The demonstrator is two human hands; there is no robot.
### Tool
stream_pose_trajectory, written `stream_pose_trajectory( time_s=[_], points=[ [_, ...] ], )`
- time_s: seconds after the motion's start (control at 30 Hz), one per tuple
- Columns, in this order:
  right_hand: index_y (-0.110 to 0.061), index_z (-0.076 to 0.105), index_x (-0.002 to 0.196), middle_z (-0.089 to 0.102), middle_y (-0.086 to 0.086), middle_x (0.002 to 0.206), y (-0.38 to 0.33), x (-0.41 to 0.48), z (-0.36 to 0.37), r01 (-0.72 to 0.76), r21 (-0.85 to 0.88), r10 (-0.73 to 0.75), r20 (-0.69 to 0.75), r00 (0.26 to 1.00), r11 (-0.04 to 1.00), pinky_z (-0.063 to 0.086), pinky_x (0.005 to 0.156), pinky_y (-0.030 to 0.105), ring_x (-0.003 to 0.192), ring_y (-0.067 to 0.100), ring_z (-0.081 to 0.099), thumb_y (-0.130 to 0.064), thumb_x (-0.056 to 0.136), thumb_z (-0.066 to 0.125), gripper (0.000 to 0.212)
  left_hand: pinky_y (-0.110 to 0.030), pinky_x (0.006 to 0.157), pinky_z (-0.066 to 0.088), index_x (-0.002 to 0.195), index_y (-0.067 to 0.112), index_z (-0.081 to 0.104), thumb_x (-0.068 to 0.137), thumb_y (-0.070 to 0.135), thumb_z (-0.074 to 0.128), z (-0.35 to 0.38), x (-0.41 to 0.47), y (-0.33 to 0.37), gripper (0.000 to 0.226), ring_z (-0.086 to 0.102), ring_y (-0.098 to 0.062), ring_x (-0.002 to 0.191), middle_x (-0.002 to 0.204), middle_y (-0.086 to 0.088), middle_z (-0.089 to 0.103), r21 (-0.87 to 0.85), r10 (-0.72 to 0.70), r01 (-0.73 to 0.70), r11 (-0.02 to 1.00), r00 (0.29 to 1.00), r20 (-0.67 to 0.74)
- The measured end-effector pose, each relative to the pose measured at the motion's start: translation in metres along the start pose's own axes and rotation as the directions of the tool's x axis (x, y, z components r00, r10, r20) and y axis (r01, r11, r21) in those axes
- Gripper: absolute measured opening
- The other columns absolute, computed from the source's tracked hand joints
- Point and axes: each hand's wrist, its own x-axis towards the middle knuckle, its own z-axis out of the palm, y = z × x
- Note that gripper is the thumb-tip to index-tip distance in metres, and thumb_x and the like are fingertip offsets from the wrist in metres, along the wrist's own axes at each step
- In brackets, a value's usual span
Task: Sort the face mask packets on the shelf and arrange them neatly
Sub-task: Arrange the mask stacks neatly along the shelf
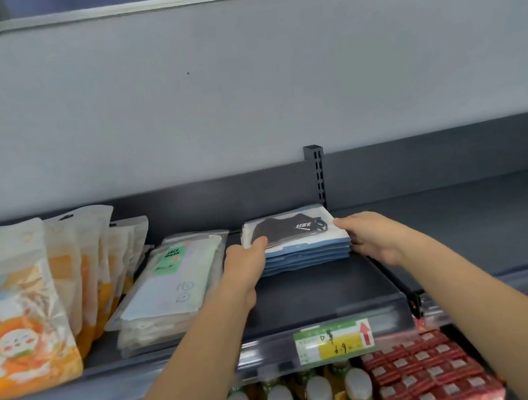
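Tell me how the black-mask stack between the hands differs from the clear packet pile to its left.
The black-mask stack shows a dark mask on blue-edged packets; the clear packet pile shows pale masks and a green label. The left hand and right hand hold the black-mask stack; the clear packet pile lies untouched and skewed. Both lie flat on the shelf.

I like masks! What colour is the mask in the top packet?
The mask is black; head view.

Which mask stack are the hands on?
The black-mask stack, the right one: left hand and right hand grip its ends. The green-label stack lies to its left, not held.
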Motion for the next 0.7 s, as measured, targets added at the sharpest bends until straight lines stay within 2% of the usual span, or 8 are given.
stream_pose_trajectory(
  time_s=[0.13,0.23,0.33,0.4,0.5,0.57,0.63,0.7],
  points=[
    [-0.005,0.055,0.118,0.061,0.006,0.117,0.002,0.001,0.007,0.019,-0.063,-0.016,0.039,0.999,0.998,0.042,0.100,0.030,0.104,0.018,0.057,-0.022,0.094,0.054,0.029,-0.026,0.080,0.031,0.131,0.003,0.040,0.092,0.032,0.054,0.002,0.001,0.001,0.050,0.042,-0.020,0.098,0.112,-0.005,0.044,0.021,-0.007,0.006,1.000,1.000,0.003],
    [-0.006,0.053,0.119,0.061,0.003,0.111,0.000,0.001,0.007,0.028,-0.059,-0.024,0.057,0.998,0.998,0.041,0.099,0.029,0.100,0.015,0.056,-0.024,0.094,0.054,0.030,-0.029,0.066,0.035,0.121,0.001,0.048,0.089,0.031,0.056,0.003,0.003,-0.003,0.045,0.049,-0.021,0.094,0.110,-0.008,0.053,0.051,0.010,-0.010,0.999,1.000,0.007],
    [-0.007,0.051,0.125,0.056,0.003,0.123,0.001,0.002,0.006,0.019,-0.086,-0.013,0.072,0.997,0.996,0.037,0.107,0.033,0.114,0.018,0.052,-0.028,0.092,0.056,0.039,-0.027,0.062,0.036,0.113,0.002,0.051,0.089,0.030,0.055,0.004,-0.002,-0.006,0.037,0.049,-0.017,0.085,0.100,-0.007,0.053,0.050,0.025,-0.025,0.998,1.000,0.005],
    [-0.007,0.049,0.125,0.053,0.003,0.126,-0.001,0.000,0.008,0.010,-0.113,-0.003,0.067,0.998,0.994,0.039,0.102,0.030,0.113,0.018,0.051,-0.030,0.092,0.057,0.041,-0.026,0.061,0.035,0.110,0.002,0.051,0.089,0.029,0.054,0.004,-0.006,-0.007,0.034,0.047,-0.016,0.082,0.099,-0.007,0.052,0.052,0.041,-0.041,0.998,0.999,0.002],
    [-0.008,0.034,0.140,0.038,0.005,0.144,-0.011,-0.011,0.014,0.099,-0.299,-0.117,-0.045,0.992,0.949,0.035,0.100,0.032,0.126,0.022,0.042,-0.032,0.092,0.055,0.057,-0.023,0.059,0.032,0.111,0.005,0.047,0.091,0.028,0.053,0.000,-0.023,-0.001,0.031,0.045,-0.008,0.078,0.099,0.000,0.050,0.169,0.152,-0.149,0.974,0.988,0.000],
    [-0.012,0.019,0.149,0.022,0.001,0.155,-0.024,-0.024,0.024,0.231,-0.384,-0.286,-0.091,0.954,0.894,0.025,0.110,0.034,0.140,0.020,0.026,-0.032,0.093,0.052,0.067,-0.019,0.078,0.036,0.131,0.009,0.040,0.093,0.030,0.053,-0.013,-0.035,0.005,0.046,0.050,-0.004,0.101,0.117,0.011,0.051,0.292,0.292,-0.294,0.910,0.955,0.049],
    [-0.020,0.020,0.149,0.023,-0.005,0.155,-0.035,-0.045,0.044,0.370,-0.379,-0.399,0.002,0.917,0.848,0.025,0.112,0.035,0.140,0.015,0.026,-0.032,0.093,0.053,0.066,-0.018,0.105,0.022,0.148,0.016,0.024,0.093,0.034,0.053,-0.038,-0.049,0.011,0.065,0.031,-0.009,0.136,0.149,0.010,0.031,0.379,0.425,-0.420,0.825,0.902,0.074],
    [-0.026,0.022,0.148,0.027,-0.011,0.152,-0.041,-0.069,0.070,0.446,-0.321,-0.417,0.158,0.895,0.836,0.031,0.109,0.033,0.136,0.009,0.032,-0.033,0.092,0.054,0.065,-0.021,0.109,0.018,0.149,0.021,0.019,0.093,0.036,0.054,-0.073,-0.053,0.014,0.068,0.022,-0.010,0.141,0.155,0.006,0.023,0.466,0.519,-0.466,0.752,0.854,0.017]
  ],
)
